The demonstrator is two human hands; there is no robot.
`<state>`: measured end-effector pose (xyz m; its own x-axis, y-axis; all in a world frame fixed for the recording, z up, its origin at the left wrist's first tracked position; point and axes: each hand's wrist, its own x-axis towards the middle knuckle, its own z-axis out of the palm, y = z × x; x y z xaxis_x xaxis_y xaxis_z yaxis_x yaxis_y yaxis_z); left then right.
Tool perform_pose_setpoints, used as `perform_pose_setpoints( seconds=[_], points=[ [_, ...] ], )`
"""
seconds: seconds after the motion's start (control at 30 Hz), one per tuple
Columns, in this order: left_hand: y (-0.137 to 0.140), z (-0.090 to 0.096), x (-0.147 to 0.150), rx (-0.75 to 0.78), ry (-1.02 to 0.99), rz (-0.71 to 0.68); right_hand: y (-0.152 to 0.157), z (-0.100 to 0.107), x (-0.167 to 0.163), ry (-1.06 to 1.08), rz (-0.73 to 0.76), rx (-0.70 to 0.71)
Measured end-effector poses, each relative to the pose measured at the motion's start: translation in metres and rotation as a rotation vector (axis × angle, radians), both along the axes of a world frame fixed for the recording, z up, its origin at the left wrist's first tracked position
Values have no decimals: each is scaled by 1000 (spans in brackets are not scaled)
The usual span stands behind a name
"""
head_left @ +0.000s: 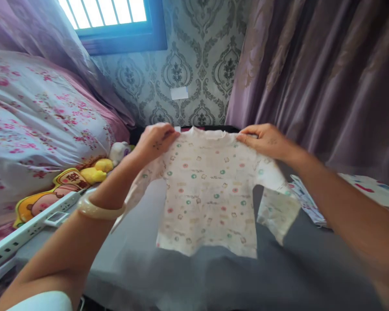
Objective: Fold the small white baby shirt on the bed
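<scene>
A small white long-sleeved shirt [207,194] with a green, red and tan print hangs spread out between my hands, its neckline at the top. My left hand [158,139] pinches it at the left shoulder. At the other shoulder, my right hand [262,137] grips the fabric between thumb and fingers. Both sleeves droop at the sides; the left one is partly hidden behind my forearm. Below the shirt is a grey surface [126,259], and I cannot tell whether the hem touches it. A pale bangle [100,210] circles my left wrist.
At left, a white slotted rail [29,224] runs beside a yellow pig plush [48,198] and a flowered bedding heap [35,116]. Folded cloth [306,201] lies at right, partly behind my arm. Patterned wall [204,65], window [106,13] and purple curtain [298,77] stand behind.
</scene>
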<state>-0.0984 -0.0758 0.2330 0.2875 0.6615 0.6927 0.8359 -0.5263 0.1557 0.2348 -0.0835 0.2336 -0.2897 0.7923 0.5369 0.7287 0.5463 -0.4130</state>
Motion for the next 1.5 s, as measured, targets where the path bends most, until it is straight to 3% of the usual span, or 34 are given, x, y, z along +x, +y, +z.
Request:
perform_pose_setpoints(
  seconds=[0.07,0.2,0.33,0.53,0.83,1.13,1.33,1.5],
  points=[
    [20,-39,3,-90,86,26,20,-34,-1,-83,0,-67],
    [46,-117,13,-276,179,130,42,-101,-5,-284,-97,-60],
    [63,-159,23,-381,206,197,49,-141,-10,-429,-217,-116],
    [84,-175,31,-440,260,217,69,-170,-15,-515,-320,-182],
    [126,-197,28,-489,316,262,114,-198,-24,-510,-315,-247],
    [170,-193,38,-498,324,259,155,-208,-24,-480,-367,-316],
    [176,-203,42,-618,370,226,163,-212,-29,-479,-327,-339],
    [176,-203,55,-595,382,199,170,-213,-44,-457,-243,-298]
  ],
)
